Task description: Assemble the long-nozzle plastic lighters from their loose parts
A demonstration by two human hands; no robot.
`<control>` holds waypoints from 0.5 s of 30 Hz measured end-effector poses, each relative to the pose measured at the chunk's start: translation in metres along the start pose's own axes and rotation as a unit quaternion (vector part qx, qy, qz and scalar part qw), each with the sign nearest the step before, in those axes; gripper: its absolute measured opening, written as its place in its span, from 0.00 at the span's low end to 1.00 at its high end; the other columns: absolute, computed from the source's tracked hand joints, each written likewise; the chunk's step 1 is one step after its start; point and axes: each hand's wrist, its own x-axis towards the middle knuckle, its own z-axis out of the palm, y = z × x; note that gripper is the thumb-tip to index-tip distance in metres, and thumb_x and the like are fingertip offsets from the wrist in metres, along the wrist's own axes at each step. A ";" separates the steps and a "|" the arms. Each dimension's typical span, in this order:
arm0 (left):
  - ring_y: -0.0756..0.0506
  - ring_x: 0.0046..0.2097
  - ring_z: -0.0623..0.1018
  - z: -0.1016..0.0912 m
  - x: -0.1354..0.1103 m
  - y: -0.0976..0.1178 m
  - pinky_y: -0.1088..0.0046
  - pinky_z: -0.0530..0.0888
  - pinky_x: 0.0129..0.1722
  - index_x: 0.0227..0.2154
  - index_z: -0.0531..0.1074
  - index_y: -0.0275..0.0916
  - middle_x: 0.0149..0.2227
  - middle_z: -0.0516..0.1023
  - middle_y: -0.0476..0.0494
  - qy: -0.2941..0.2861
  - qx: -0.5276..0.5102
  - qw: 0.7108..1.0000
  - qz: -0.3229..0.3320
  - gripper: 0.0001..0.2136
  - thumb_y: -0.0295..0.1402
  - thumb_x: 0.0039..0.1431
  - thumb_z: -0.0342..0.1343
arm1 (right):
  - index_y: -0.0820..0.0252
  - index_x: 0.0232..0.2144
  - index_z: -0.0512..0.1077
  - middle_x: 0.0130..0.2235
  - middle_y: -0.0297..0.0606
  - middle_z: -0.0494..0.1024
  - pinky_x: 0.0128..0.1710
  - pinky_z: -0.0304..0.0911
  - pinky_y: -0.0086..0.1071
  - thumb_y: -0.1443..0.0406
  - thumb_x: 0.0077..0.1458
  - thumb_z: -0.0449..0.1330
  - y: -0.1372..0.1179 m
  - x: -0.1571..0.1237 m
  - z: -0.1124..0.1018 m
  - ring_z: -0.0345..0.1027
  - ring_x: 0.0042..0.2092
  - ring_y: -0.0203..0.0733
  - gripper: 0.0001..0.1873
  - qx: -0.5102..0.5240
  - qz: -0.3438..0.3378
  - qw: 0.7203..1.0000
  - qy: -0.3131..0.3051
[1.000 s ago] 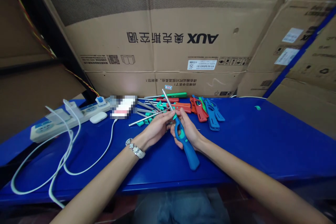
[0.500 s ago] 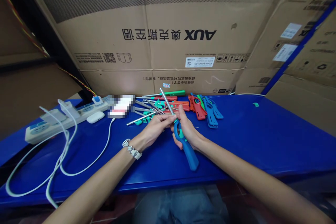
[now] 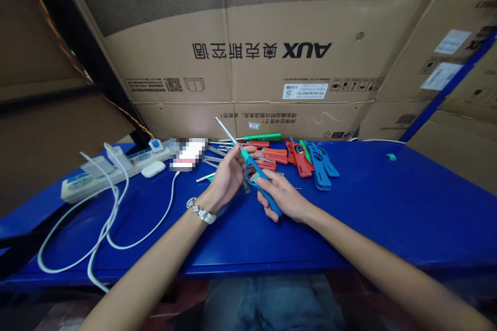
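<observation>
- both forearms come in low from the front edge, wrists angled inward, hands meeting mid-table
- r hand (image 3: 285,194) wrapped round the grip of 1 blue plastic lighter w/ a looped guard (image 3: 247,160), thumb at its green plastic trigger (image 3: 255,176)
- l hand (image 3: 227,176) turned palm-in at the lighter's neck, fingers part-spread behind it; can't tell if they're pinching
- lighter's up off the table, 1 silver metal tube (image 3: 228,132) tilted up & away to the l
- 1 white-and-silver band (image 3: 202,212) on l wrist
- behind: mixed pile, too overlapped for a full count; 1 green-handled rod (image 3: 262,137) at the back
- r of pile: at least 2 flat blue plastic handle shells (image 3: 321,178), 1 red plastic handle shell (image 3: 302,163) just beside
- l side: 1 long white power strip (image 3: 130,166), 1 white rounded case (image 3: 153,168)
- widest stretch of glossy blue tabletop (image 3: 388,207) is to the r, 1 small green scrap (image 3: 391,156) on it; brown cardboard wall (image 3: 252,15) bounds the back
</observation>
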 end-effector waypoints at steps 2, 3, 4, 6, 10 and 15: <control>0.44 0.37 0.81 0.006 0.000 -0.004 0.69 0.77 0.38 0.34 0.74 0.35 0.35 0.82 0.40 0.023 0.004 1.000 0.014 0.17 0.47 0.63 0.54 | 0.54 0.47 0.61 0.20 0.20 0.64 0.09 0.54 0.21 0.47 0.60 0.55 0.007 0.002 0.005 0.56 0.12 0.29 0.21 -0.023 -0.012 0.999 0.022; 0.43 0.38 0.81 0.009 0.000 -0.006 0.69 0.77 0.38 0.33 0.73 0.36 0.35 0.82 0.40 0.036 0.011 0.999 0.026 0.18 0.48 0.62 0.55 | 0.54 0.47 0.61 0.20 0.19 0.63 0.09 0.54 0.21 0.47 0.60 0.55 0.010 0.003 0.007 0.55 0.12 0.29 0.22 -0.033 -0.014 0.999 0.031; 0.43 0.38 0.82 0.011 0.000 -0.009 0.69 0.77 0.37 0.31 0.72 0.36 0.35 0.83 0.40 0.047 0.022 0.998 0.037 0.18 0.49 0.61 0.56 | 0.53 0.47 0.61 0.20 0.19 0.62 0.09 0.54 0.21 0.47 0.60 0.54 0.013 0.004 0.009 0.55 0.12 0.28 0.22 -0.043 -0.015 0.998 0.041; 0.41 0.39 0.82 0.013 -0.002 -0.013 0.70 0.77 0.36 0.28 0.69 0.37 0.34 0.83 0.40 0.065 0.042 0.996 0.049 0.20 0.52 0.59 0.57 | 0.53 0.49 0.61 0.20 0.19 0.62 0.09 0.54 0.21 0.47 0.62 0.52 0.016 0.004 0.011 0.54 0.12 0.28 0.22 -0.068 -0.017 0.996 0.059; 0.39 0.41 0.82 0.011 -0.007 -0.016 0.66 0.77 0.39 0.26 0.66 0.38 0.35 0.84 0.38 0.066 0.059 0.995 0.039 0.23 0.56 0.58 0.55 | 0.52 0.51 0.62 0.21 0.21 0.62 0.08 0.52 0.21 0.49 0.63 0.51 0.016 0.002 0.012 0.55 0.12 0.29 0.20 -0.128 -0.022 0.988 0.082; 0.37 0.43 0.82 0.010 -0.009 -0.017 0.63 0.77 0.41 0.26 0.65 0.38 0.38 0.84 0.36 0.053 0.061 0.997 0.021 0.23 0.56 0.56 0.57 | 0.54 0.47 0.66 0.20 0.23 0.63 0.10 0.54 0.20 0.53 0.65 0.51 0.013 0.003 0.010 0.58 0.13 0.29 0.15 -0.196 -0.036 0.975 0.103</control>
